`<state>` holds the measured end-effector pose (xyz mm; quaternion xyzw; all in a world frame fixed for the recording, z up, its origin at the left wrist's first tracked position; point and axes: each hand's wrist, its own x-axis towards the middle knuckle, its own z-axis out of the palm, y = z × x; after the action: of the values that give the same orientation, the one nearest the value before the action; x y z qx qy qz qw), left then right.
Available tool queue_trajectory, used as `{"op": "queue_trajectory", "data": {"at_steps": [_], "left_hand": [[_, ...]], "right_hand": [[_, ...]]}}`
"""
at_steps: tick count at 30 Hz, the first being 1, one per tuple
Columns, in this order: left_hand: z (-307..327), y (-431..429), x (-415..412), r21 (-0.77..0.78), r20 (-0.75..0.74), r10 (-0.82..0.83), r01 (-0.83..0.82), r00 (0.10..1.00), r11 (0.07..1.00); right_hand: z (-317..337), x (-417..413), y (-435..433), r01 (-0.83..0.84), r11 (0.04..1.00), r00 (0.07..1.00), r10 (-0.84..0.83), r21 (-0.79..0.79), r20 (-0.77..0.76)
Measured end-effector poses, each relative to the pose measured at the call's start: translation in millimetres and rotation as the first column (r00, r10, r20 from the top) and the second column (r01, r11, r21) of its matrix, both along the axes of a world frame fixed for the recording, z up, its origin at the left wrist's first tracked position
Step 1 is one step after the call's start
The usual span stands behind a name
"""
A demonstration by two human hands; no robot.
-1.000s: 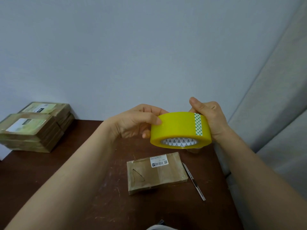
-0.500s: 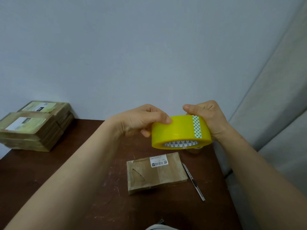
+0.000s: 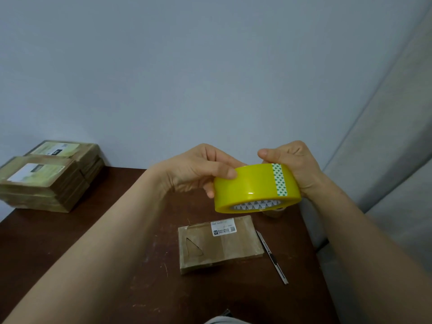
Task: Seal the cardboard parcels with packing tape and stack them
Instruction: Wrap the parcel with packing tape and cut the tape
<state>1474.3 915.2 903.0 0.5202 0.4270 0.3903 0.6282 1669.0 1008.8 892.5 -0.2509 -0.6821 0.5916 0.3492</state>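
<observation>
Table: your landmark. Stacks at its far left corner, apparently sealed and done. One parcel flat mid-table, not stacked; can't tell whether it's sealed. You hold tape roll above parcel, both hands clamped on it: left hand on near rim, right hand behind. Green tab marks tape end, unpeeled. Knife just right of parcel. Nothing blocks the way.

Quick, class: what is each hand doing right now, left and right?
Left hand: closed on the yellow tape roll, fingertips on its outer face.
Right hand: closed on the same roll, thumb on top by the green-patterned strip.
</observation>
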Motion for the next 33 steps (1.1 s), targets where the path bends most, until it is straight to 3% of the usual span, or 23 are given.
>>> {"op": "queue_trajectory", "data": {"at_steps": [9, 23, 28, 33], "left_hand": [[2.9, 2.0, 7.5, 0.06, -0.221, 0.111, -0.1, 0.969, 0.993], [7.1, 8.8, 14.8, 0.08, -0.361, 0.147, -0.126, 0.921, 0.989], [8.0, 10.2, 13.1, 0.082, -0.338, 0.126, -0.104, 0.933, 0.991], [5.5, 4.7, -1.1, 0.078, -0.034, 0.009, -0.006, 0.999, 0.997]], "right_hand": [[1.8, -3.9, -0.2, 0.022, 0.997, 0.997, -0.027, 0.076, 0.067], [-3.0, -7.3, 3.9, 0.094, 0.989, 0.989, -0.106, 0.116, 0.104], [-2.2, -6.1, 4.0, 0.109, 0.989, 0.991, -0.116, 0.099, 0.07], [1.8, 1.3, 6.8, 0.08, 0.983, 0.989, -0.098, -0.163, -0.107]]}}
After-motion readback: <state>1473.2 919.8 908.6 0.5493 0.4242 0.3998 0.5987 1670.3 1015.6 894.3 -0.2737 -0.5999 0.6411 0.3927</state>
